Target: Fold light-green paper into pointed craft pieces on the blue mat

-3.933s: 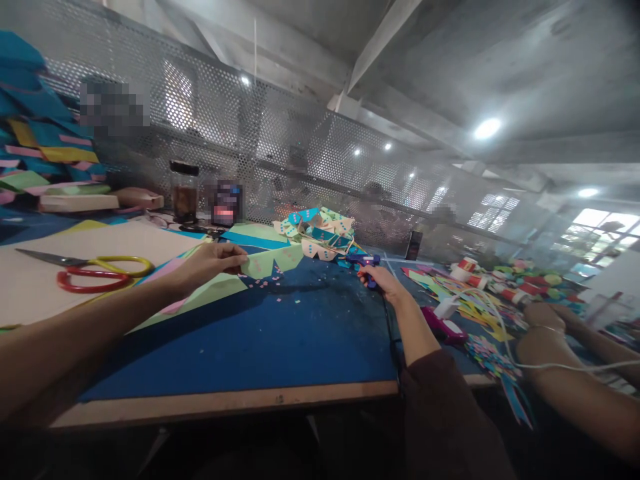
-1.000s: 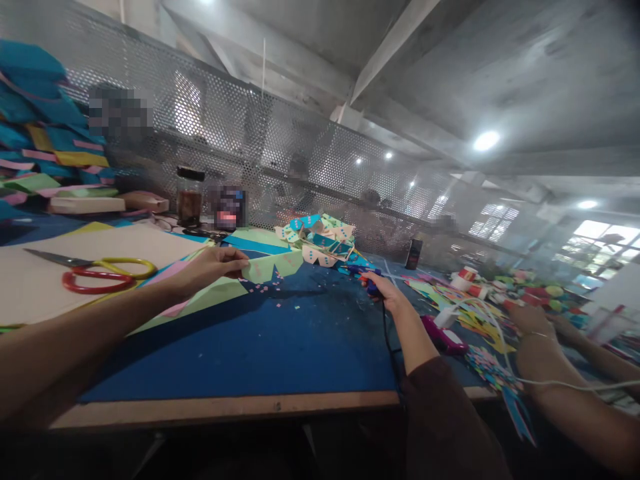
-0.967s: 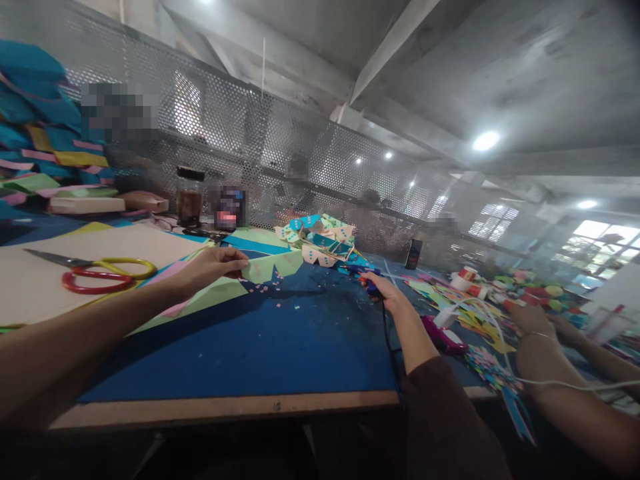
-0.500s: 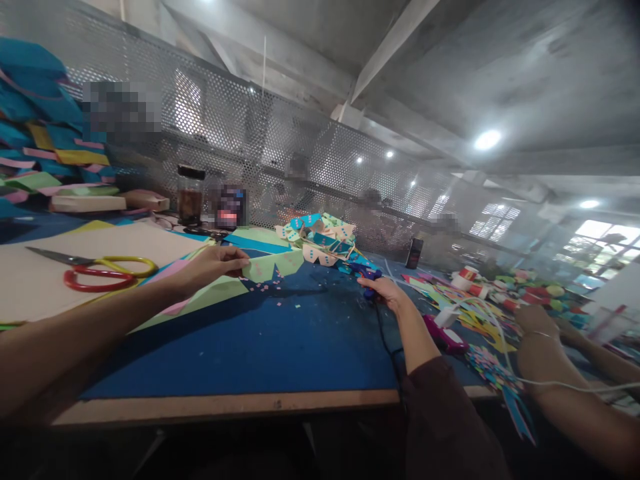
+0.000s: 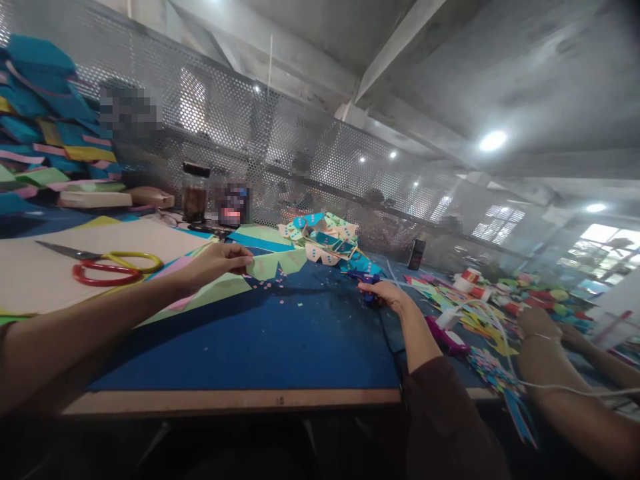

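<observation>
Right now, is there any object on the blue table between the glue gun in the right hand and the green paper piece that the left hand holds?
Nothing solid. The right hand grips the glue gun; the left hand pinches the green paper piece. Between them the blue table carries only tiny paper scraps. The pile of cut shapes lies behind that gap.

Not much moved tbh: the right hand dragged the blue glue gun a bit back from the pile of dotted paper cutouts toward the near table edge, and the head camera drifted slightly left.
</observation>
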Tool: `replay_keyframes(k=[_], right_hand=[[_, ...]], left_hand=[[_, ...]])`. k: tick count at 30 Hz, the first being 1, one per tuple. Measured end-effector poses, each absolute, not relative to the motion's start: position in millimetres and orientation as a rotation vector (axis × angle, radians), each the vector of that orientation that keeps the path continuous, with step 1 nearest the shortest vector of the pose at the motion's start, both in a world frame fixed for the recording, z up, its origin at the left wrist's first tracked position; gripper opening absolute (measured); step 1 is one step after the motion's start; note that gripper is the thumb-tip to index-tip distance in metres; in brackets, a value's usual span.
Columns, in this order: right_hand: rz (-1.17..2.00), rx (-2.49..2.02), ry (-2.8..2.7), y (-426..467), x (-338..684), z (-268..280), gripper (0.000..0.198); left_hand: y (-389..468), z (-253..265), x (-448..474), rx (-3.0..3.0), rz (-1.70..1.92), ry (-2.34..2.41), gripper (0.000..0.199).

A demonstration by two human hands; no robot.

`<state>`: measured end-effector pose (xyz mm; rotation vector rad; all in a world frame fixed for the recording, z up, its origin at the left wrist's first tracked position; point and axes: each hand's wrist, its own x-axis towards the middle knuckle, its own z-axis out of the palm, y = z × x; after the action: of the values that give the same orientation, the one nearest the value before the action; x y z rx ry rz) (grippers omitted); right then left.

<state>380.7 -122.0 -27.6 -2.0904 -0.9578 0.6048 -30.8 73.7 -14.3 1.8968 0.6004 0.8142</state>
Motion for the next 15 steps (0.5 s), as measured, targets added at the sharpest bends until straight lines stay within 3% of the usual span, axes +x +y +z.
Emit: replay_keyframes(k=[15], right_hand=[[0.630, -2.171, -0.956, -120, 382, -30, 0.046]], left_hand=[[79, -19, -31, 1.922, 0.816, 0.559, 0.028]])
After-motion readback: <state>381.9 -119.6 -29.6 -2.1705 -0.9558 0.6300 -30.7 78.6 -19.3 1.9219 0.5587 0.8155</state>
